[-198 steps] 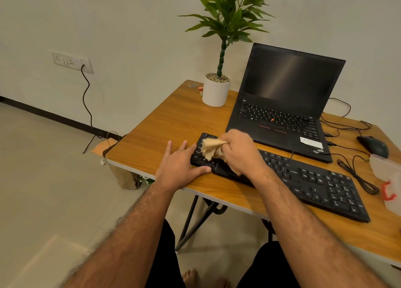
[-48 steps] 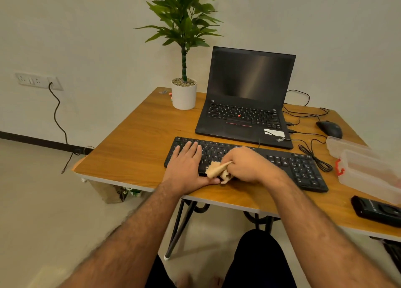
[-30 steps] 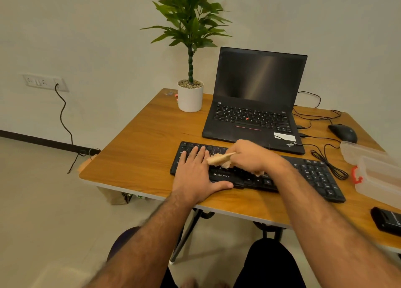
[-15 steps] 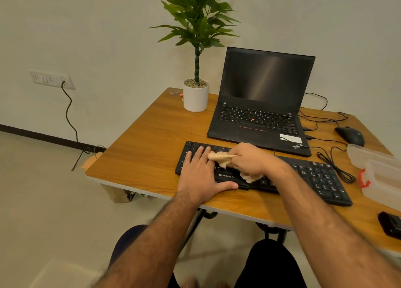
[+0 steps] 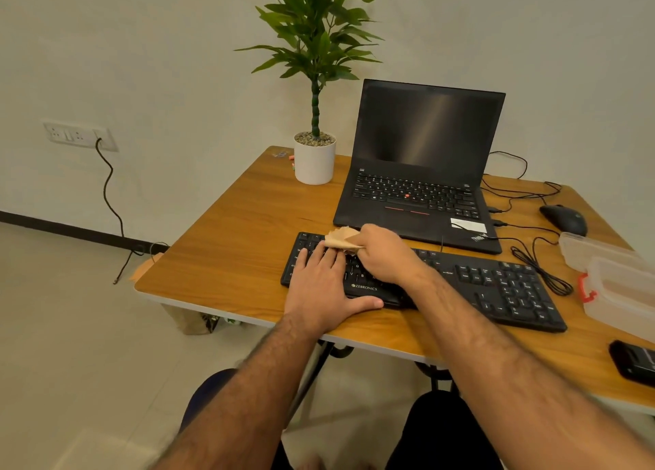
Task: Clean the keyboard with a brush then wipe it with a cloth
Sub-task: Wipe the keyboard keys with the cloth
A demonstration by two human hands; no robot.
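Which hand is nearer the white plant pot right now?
Left, by a small margin. The left hand lies flat on the keyboard's left end, below the white plant pot. The right hand, gripping the cloth, is further right.

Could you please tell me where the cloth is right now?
In the head view the cloth is bunched in the right hand, over the far left part of the keyboard, just beyond the left hand's fingertips.
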